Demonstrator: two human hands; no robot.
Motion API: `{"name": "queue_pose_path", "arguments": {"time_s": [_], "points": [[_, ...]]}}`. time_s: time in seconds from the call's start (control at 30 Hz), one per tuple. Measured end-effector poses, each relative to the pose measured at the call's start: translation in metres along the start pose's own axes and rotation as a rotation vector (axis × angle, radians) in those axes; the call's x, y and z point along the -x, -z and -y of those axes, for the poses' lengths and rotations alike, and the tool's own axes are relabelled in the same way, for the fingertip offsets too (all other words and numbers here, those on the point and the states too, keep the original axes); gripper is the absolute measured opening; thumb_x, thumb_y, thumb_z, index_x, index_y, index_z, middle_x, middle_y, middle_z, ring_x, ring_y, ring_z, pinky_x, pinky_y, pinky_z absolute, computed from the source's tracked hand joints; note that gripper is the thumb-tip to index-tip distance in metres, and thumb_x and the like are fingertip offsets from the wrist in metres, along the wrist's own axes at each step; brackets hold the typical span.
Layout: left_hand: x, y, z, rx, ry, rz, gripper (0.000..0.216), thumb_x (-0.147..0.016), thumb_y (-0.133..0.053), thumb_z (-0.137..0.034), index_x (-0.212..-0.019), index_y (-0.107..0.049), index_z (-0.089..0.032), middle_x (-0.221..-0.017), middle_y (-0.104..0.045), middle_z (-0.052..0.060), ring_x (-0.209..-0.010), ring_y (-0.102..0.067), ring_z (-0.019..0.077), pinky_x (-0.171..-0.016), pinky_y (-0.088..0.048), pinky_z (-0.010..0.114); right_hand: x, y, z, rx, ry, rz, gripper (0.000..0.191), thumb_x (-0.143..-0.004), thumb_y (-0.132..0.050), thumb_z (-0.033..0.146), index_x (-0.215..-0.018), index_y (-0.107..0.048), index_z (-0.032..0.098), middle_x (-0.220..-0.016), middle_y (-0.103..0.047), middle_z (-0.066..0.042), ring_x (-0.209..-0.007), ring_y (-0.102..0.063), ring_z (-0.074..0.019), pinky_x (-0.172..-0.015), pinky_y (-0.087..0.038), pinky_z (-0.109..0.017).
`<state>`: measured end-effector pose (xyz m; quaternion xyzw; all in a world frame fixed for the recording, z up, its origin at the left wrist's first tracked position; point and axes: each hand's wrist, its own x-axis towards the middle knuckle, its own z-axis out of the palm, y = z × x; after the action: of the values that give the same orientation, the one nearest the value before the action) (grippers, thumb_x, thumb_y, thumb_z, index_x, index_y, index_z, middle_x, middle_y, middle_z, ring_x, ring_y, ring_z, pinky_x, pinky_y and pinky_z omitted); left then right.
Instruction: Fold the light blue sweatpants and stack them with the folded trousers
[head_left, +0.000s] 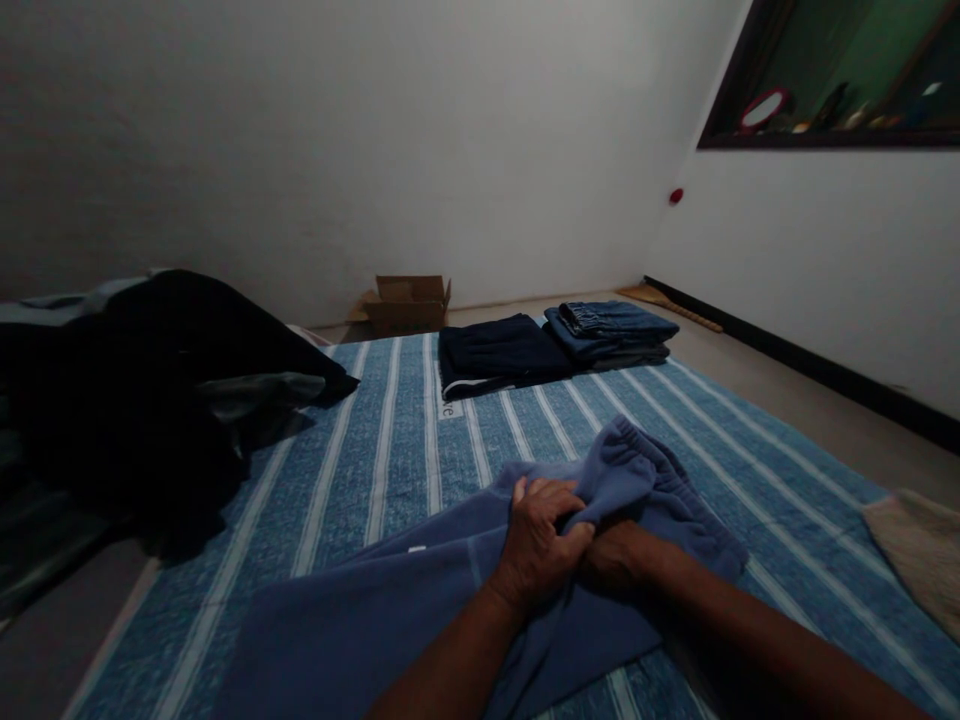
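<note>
Blue trousers (360, 630) lie across the bottom centre of the frame on a striped sheet (382, 430), elastic waist towards the lower right. The left hand (544, 530) has its grip closed on a fold of them; the right hand (615, 555) is tucked beneath that fold, its fingers hidden, so its grip cannot be told. The right forearm covers part of the cloth. A dark heap of clothes (150, 400) blocks the sheet's left side. Upper centre, folded dark clothes (502, 350) sit beside folded jeans (611, 330), with an open box (409, 305) behind, near the wall (420, 150). Beige cloth (919, 550) lies at the right edge; a window (847, 80) fills the upper right corner
</note>
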<state>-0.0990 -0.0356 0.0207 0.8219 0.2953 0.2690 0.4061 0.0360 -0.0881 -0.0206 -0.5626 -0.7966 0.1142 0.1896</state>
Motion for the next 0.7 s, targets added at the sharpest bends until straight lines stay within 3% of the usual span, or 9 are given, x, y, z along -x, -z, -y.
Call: {"name": "queue_pose_path", "arguments": {"time_s": [0.2,0.37,0.7], "points": [[-0.002,0.0,0.002,-0.012,0.014,0.02,0.007,-0.068,-0.065,-0.021,-0.073,-0.069,-0.024,-0.1,-0.072,0.003,-0.106,-0.059,0.0256,-0.108,-0.022,0.055,0.018,0.027,-0.01,-0.027,0.0,0.018,0.035,-0.088,-0.043,0.037,-0.114,-0.061,0.02,-0.118,-0.062,-0.008,-0.113,-0.053,-0.0272,-0.102,-0.036,-0.041],[-0.004,-0.003,0.004,-0.06,0.028,0.061,0.006,-0.07,-0.062,-0.021,-0.072,-0.066,-0.023,-0.096,-0.071,0.003,-0.104,-0.06,0.0262,-0.109,-0.016,0.058,0.036,0.035,-0.024,0.029,-0.122,0.034,0.034,-0.089,-0.046,0.042,-0.111,-0.061,0.021,-0.117,-0.062,-0.008,-0.108,-0.055,-0.0243,-0.097,-0.039,-0.04],[-0.005,-0.002,0.004,-0.106,0.015,0.114,0.004,-0.071,-0.06,-0.024,-0.074,-0.063,-0.023,-0.092,-0.071,0.002,-0.102,-0.06,0.0248,-0.109,-0.012,0.06,0.063,0.043,-0.046,0.183,-0.16,-0.037,0.049,-0.09,-0.047,0.049,-0.13,-0.051,0.021,-0.134,-0.052,-0.011,-0.127,-0.041,-0.0287,-0.108,-0.029,-0.049]]}}
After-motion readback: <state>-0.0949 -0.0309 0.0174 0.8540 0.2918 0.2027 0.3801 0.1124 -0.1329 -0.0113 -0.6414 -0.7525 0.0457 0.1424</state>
